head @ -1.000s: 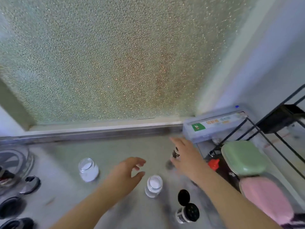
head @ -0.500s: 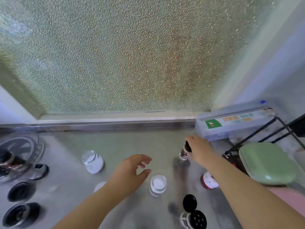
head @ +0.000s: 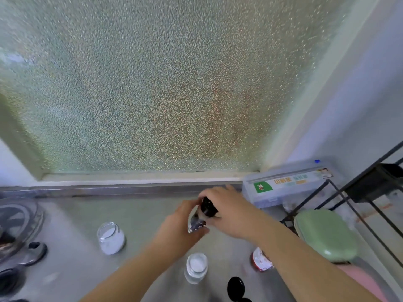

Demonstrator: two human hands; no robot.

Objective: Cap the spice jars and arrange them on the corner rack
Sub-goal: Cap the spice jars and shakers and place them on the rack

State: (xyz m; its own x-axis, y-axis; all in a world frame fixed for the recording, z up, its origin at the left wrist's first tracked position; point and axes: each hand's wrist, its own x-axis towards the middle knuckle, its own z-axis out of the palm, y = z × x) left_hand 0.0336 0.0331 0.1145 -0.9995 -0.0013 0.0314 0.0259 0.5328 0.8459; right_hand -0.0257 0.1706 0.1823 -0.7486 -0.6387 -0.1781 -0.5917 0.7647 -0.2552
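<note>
Two hands are being brought together round one small dark spice jar with a black cap (head: 205, 214), held tilted above the grey countertop (head: 139, 216), in the middle of the scene. The jar's body is being gripped by the left hand (head: 181, 223), while the black cap is being pinched from above by the right hand (head: 233, 212). The jar is judged light, rigid, smooth and breakable, so it is best being held round the body, not the cap. An open clear glass jar of white powder (head: 111, 237) is standing to the left, another open clear jar of white powder (head: 195, 268) nearer. The black wire corner rack (head: 340, 199) is waiting at the right.
</note>
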